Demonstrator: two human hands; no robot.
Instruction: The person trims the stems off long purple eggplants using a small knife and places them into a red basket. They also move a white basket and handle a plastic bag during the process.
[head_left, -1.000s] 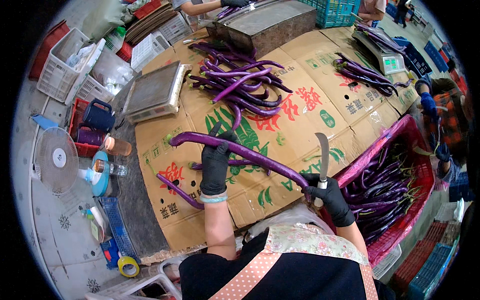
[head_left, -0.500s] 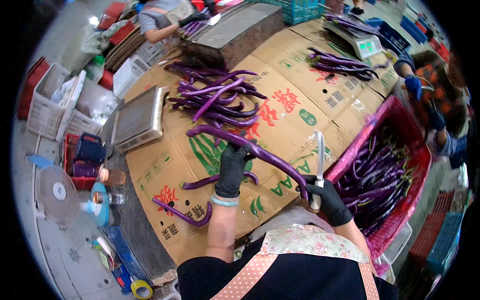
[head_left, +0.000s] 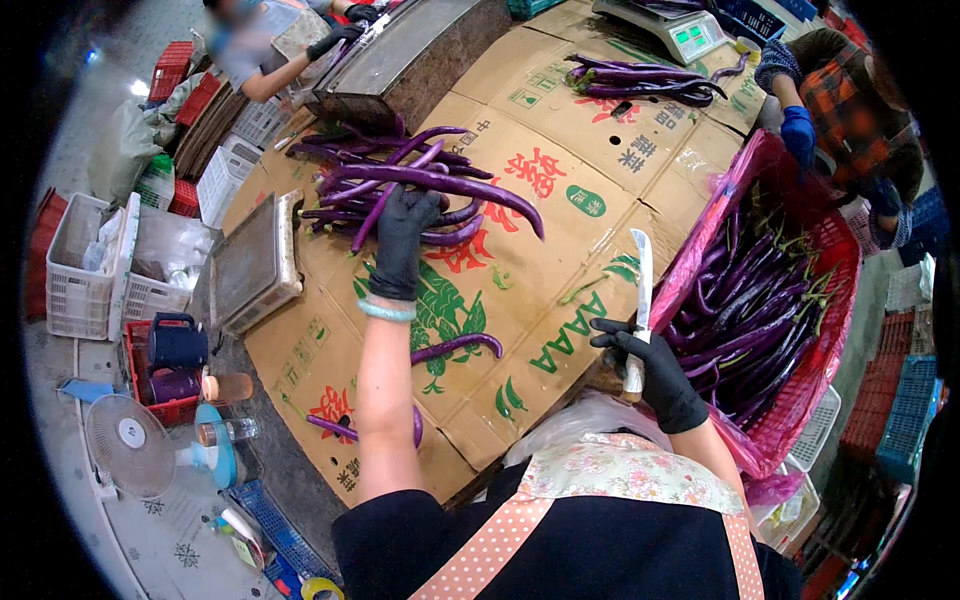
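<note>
My black-gloved left hand (head_left: 403, 240) is raised over the pile of long purple eggplants (head_left: 330, 150), its fingers round a long eggplant (head_left: 505, 199) that lies across the pile's front. My black-gloved right hand (head_left: 655, 380) grips the white handle of a knife (head_left: 643, 280), blade upright. A pink-lined red crate full of eggplants (head_left: 750, 320) stands to its right. Two more eggplants (head_left: 460, 346) lie on the flattened cardboard below my left hand, partly hidden by my arm.
A bare metal scale (head_left: 250, 265) is at left, beside bottles (head_left: 225, 430) and a fan (head_left: 130, 445). Further back are a metal block (head_left: 400, 60), an eggplant bundle (head_left: 650, 85) and a lit scale (head_left: 690, 40). Co-workers (head_left: 255, 65) work at the back and at the right (head_left: 840, 110).
My left hand has moved forward to the pile with the long eggplant, whose lower end has left my right hand. My right hand still holds the knife.
</note>
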